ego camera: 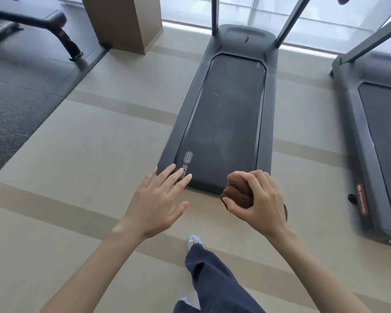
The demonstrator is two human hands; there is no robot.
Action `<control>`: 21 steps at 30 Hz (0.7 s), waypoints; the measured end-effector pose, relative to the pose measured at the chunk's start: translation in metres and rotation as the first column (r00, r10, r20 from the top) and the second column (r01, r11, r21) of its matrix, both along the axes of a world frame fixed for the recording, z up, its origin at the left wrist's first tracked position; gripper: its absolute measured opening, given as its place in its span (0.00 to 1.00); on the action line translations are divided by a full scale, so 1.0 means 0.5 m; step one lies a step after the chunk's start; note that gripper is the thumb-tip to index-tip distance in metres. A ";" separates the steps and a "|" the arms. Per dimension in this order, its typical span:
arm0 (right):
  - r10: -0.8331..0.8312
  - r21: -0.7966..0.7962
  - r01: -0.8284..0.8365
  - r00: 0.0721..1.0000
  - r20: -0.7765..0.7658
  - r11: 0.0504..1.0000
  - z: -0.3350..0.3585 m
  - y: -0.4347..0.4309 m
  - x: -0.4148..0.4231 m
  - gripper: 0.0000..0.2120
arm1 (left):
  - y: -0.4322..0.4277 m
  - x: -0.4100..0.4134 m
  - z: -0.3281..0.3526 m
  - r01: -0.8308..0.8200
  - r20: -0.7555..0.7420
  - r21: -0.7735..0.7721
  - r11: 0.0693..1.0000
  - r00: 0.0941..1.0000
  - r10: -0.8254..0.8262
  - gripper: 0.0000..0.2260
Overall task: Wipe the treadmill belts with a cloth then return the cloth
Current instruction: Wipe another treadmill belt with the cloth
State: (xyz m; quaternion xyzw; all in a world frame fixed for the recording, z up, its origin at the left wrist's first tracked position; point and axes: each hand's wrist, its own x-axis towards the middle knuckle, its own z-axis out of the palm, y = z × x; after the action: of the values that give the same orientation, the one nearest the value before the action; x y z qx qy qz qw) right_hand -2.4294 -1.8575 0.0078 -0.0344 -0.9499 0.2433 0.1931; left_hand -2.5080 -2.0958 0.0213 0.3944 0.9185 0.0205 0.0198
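A grey treadmill lies lengthwise ahead of me, its dark belt (226, 123) dusty with a few pale specks. My right hand (261, 201) is closed around a bunched brown cloth (236, 192), held just in front of the belt's near right end. My left hand (155, 201) is empty, fingers spread, its fingertips over the near left corner of the deck; whether they touch it I cannot tell. A second treadmill belt (386, 132) runs along the right edge of the view, partly cut off.
Beige striped floor (81, 168) surrounds the treadmills. A black weight bench (43, 21) stands on dark rubber matting at the far left, beside a tan pillar (124, 19). Upright posts (290, 21) rise at the treadmill's far end before a window. My leg and shoe (195, 242) are below.
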 end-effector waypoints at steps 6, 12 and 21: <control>-0.031 -0.083 0.025 0.997 -0.071 0.996 0.028 0.030 -0.163 0.22 | 0.038 -0.161 0.049 -0.001 -0.057 0.029 1.000 0.998 0.002 0.25; 0.075 -0.011 -0.076 0.995 -0.061 0.997 0.020 0.019 -0.254 0.23 | 0.047 -0.263 0.036 -0.024 -0.016 0.061 0.998 1.000 0.025 0.26; -0.060 -0.152 0.055 0.998 -0.030 0.987 -0.024 -0.112 -0.365 0.22 | -0.052 -0.421 -0.002 0.134 0.002 0.046 0.990 0.991 -0.134 0.26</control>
State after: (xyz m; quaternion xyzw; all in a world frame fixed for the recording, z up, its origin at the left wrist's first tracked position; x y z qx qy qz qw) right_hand -2.6119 -1.9135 -0.0044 -0.0723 -0.9238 0.3096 0.2134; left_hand -2.7186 -2.1215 0.0201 0.4556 0.8891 0.0414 0.0144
